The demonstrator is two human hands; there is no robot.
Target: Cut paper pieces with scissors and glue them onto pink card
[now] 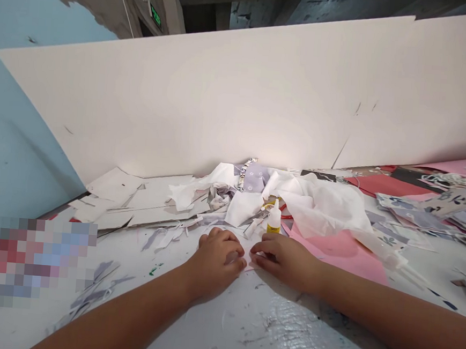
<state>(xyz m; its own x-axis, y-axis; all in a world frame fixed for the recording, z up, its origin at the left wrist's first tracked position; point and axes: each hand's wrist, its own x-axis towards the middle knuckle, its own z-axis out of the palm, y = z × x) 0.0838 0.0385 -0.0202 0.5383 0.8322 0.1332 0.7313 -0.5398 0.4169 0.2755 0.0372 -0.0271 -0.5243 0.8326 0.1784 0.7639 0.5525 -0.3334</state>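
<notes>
My left hand and my right hand rest on the paint-spotted white table, fingertips meeting at the middle. Between them lies a small piece of white paper with a pink edge, mostly hidden by my fingers. Both hands seem to grip it. Just beyond my right hand stands a yellow-capped glue bottle. A pink paper sheet lies under my right wrist's side. Crumpled white cloth and lilac patterned fabric are heaped behind.
A tall white board leans along the table's far side, against a blue wall. White card offcuts lie to the left, and patterned paper scraps pile up on the right. A pixelated patch covers the lower left.
</notes>
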